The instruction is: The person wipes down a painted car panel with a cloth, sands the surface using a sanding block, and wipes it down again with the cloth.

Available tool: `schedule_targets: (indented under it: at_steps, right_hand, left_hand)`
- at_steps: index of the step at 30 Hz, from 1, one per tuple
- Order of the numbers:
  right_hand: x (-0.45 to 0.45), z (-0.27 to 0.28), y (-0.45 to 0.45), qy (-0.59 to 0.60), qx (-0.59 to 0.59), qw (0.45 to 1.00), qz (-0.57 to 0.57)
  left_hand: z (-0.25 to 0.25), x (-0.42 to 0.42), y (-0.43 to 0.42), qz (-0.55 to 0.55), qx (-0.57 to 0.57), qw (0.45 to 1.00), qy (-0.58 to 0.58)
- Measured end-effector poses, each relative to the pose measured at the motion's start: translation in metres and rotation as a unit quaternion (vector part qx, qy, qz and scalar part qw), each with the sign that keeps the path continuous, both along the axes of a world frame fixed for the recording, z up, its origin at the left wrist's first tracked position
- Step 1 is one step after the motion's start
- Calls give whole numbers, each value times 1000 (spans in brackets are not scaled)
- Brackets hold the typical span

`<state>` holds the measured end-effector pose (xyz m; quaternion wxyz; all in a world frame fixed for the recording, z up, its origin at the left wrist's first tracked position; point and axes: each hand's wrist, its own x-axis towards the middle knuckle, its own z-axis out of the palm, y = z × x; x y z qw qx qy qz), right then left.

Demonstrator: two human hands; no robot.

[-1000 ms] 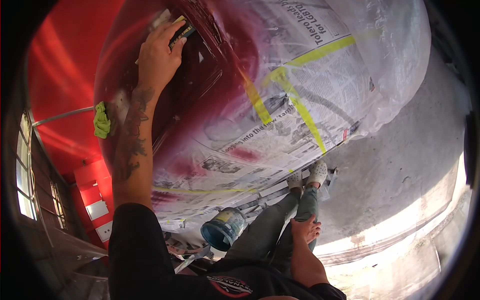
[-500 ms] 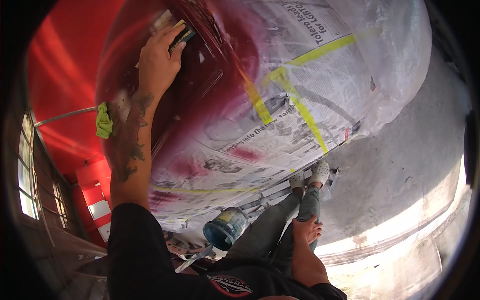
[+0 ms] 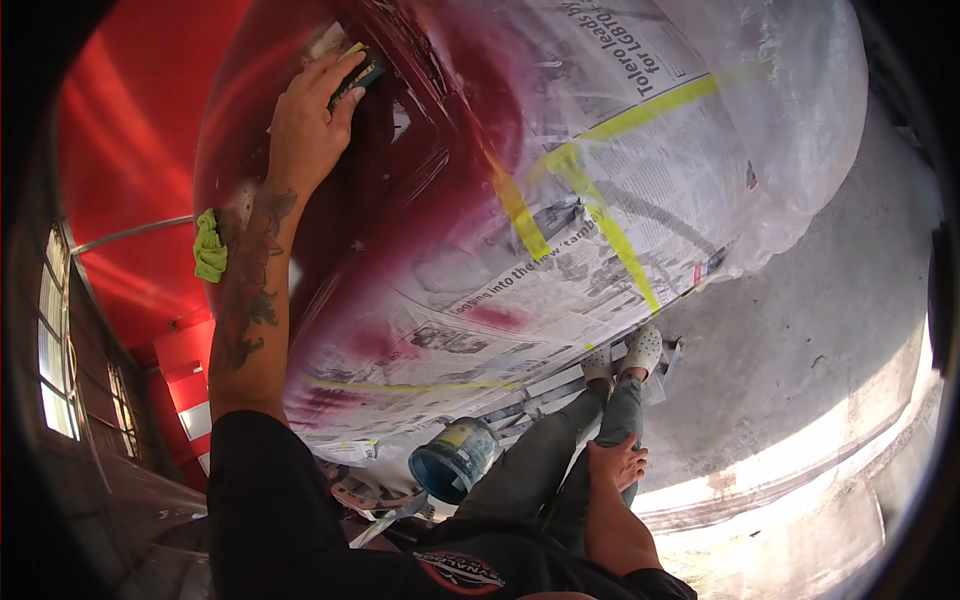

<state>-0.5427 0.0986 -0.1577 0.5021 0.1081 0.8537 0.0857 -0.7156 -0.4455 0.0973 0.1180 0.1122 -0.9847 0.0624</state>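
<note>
My left hand (image 3: 308, 125) is closed around a small dark sanding block (image 3: 360, 82) with a yellowish edge. It presses the block against the dark red painted car panel (image 3: 350, 190), beside a pale worn patch near the top of the view. My tattooed forearm stretches across the panel's left side. A crumpled lime-green cloth (image 3: 210, 248) lies on the panel edge, left of that forearm. My right hand (image 3: 617, 462) rests on my leg by the knee, fingers laid over the trousers and holding nothing.
Newspaper masking (image 3: 520, 270) with yellow tape (image 3: 625, 262) covers the car's lower side, and clear plastic sheeting (image 3: 810, 130) continues at upper right. A blue-green bucket (image 3: 453, 460) stands beside my legs. Bright red bodywork (image 3: 130, 150) is at left; concrete floor (image 3: 780, 330) lies right.
My left hand and the block have shifted slightly left along the panel, with the forearm following. My right hand stays on my leg. The whole view has tilted a little.
</note>
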Motion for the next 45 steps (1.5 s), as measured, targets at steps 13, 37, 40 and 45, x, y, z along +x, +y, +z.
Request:
schedule_targets:
  at_steps: [13,37,40,45]
  right_hand:
    - [-2,0,-5,2,4,1000,11]
    - [-3,1,-3,15,-4,1000,13]
    - [-4,0,-4,-4,6,1000,7]
    - [-6,2,-1,-4,-1,1000,7]
  left_hand:
    - [-3,-16,-20,37,-44,998,0]
    - [-2,-16,-19,26,-7,1000,10]
    - [-3,-12,-23,-23,-17,1000,12]
    - [-5,-13,-21,7,-21,1000,9]
